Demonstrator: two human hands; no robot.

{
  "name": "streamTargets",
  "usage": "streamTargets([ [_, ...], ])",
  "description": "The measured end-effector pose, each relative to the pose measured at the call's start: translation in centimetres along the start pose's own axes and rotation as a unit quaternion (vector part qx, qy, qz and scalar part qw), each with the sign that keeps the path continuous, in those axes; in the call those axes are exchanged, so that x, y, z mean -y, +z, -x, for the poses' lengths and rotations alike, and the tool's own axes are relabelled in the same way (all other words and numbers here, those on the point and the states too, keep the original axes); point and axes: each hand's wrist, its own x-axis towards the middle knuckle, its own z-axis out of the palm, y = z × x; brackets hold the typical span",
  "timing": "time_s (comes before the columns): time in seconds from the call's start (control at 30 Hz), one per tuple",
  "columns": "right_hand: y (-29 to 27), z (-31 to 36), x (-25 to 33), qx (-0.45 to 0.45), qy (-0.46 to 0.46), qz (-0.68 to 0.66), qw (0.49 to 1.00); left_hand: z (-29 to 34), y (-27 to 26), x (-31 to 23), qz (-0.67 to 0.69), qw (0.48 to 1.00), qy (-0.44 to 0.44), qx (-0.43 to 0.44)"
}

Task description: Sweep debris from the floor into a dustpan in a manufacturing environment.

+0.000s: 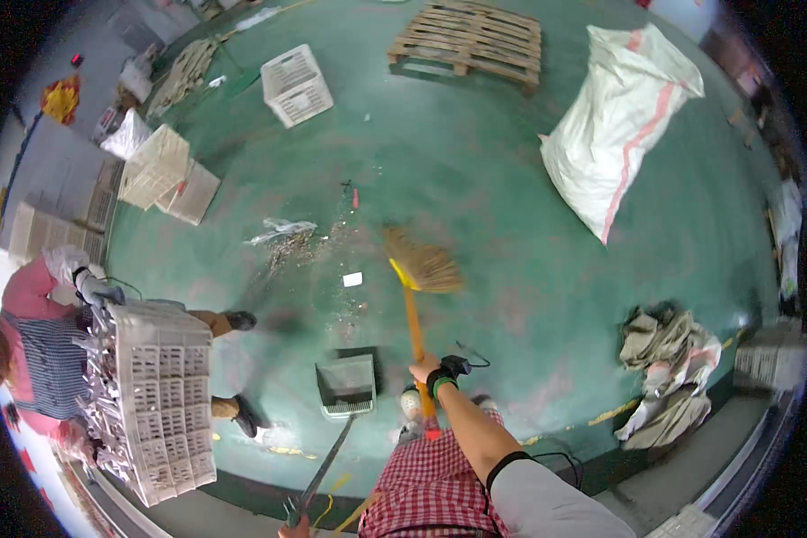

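broom (430, 264), just one, has its orange handle clasped in the right hand (427, 368), bristles at the stained green floor (502, 188), beyond one dustpan (348, 384) whose pole the left hand (294, 531) grips. debris (291, 251) lies scattered; farther off are one wooden pallet (466, 38) and one bulging white sack (614, 125); leftward, one co-worker (43, 345) holds one loaded crate (166, 394).

Ct.: broom (426, 267) x1; dustpan (347, 384) x1; own hands x2 (R hand (429, 369), L hand (294, 531)); co-worker (49, 354) x1; pallet (468, 40) x1; filled wht. sack (614, 125) x1; wht. rect. scrap (352, 280) x1; crates (166, 394) ≥6, exact no. unclear nr. rim.
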Motion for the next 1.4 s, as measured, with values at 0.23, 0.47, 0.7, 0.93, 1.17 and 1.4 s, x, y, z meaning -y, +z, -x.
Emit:
streamTargets([
  [0.23, -11.2, 0.3, 7.4, 0.253, -0.111, -0.057, 0.959, -2.0, 4.5, -3.6, 0.202, 0.978, 0.016, -0.048],
  [0.47, -29.4, -10.2, 13.1, -0.056, -0.270, 0.493, 0.825, -1.8, 12.4, -15.9, 0.140, 0.946, -0.218, -0.194],
  [0.7, -26.5, -16.6, 35.3, 0.164, -0.261, 0.627, 0.715, 0.8, 21.7, -24.2, 0.176, 0.888, -0.302, -0.297],
  [0.93, -11.8, -30.3, 46.1, 0.080, -0.385, 0.778, 0.490, -3.8, 25.0, -30.5, 0.207, 0.813, -0.444, -0.314],
  [1.17, 6.2, -30.4, 54.3, 0.292, -0.418, 0.800, 0.317, -4.3, 27.7, -38.4, 0.262, 0.715, -0.555, -0.335],
  [1.4, 23.4, -30.9, 44.1, 0.460, -0.451, 0.758, 0.107, -7.1, 32.4, -45.5, 0.287, 0.622, -0.678, -0.266],
])
